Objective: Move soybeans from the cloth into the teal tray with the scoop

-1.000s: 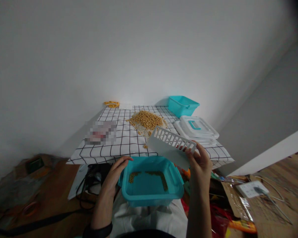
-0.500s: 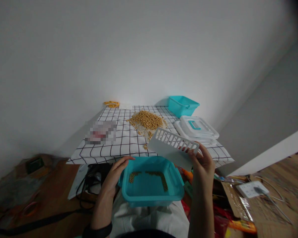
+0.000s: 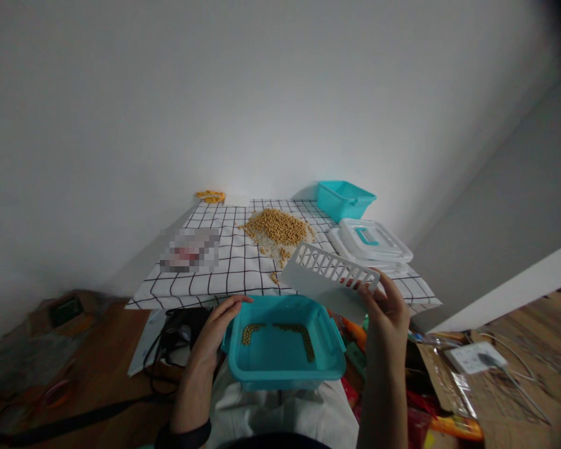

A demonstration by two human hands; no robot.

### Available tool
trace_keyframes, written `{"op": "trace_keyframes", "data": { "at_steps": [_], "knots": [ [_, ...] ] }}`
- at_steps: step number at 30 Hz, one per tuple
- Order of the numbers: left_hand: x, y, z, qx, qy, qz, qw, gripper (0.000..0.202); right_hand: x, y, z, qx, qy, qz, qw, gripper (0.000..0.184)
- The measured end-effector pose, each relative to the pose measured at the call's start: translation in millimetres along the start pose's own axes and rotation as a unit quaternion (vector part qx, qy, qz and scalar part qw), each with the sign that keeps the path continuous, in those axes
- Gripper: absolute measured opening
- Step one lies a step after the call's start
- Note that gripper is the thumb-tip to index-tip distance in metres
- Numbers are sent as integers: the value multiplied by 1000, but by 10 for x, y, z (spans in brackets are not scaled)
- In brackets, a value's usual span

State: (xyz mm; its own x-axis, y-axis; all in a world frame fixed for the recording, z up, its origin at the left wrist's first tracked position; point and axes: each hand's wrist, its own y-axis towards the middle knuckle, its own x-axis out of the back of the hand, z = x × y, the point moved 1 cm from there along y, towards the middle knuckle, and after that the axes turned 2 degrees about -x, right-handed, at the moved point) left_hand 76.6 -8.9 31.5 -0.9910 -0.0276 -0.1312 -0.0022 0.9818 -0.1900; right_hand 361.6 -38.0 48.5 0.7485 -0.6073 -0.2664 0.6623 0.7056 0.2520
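Note:
My left hand (image 3: 219, 330) grips the left rim of a teal plastic tub (image 3: 284, 340) resting on my lap. A thin row of yellow beans lies along the tub's floor. My right hand (image 3: 387, 309) holds a white slotted plastic panel (image 3: 328, 279) by its right end, raised above the tub's far right corner. Ahead, a black-and-white checked cloth (image 3: 224, 268) carries a heap of yellow beans (image 3: 277, 228).
A second teal tub (image 3: 345, 198) stands at the cloth's far right, with clear lidded boxes (image 3: 373, 244) in front of it. An orange object (image 3: 210, 196) lies at the far left. Cables and a dark device (image 3: 177, 337) sit left of my lap; cluttered packaging lies on the right floor.
My right hand and the white panel have drifted slightly to the right. The left hand and the tub have barely moved.

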Motion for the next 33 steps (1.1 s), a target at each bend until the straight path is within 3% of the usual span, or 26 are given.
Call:
{"op": "trace_keyframes", "data": {
  "at_steps": [33],
  "knots": [
    [-8,-6,10,4,4,2,1000,19,-19,-52,101,-10,12,39,999,39]
  ]
}}
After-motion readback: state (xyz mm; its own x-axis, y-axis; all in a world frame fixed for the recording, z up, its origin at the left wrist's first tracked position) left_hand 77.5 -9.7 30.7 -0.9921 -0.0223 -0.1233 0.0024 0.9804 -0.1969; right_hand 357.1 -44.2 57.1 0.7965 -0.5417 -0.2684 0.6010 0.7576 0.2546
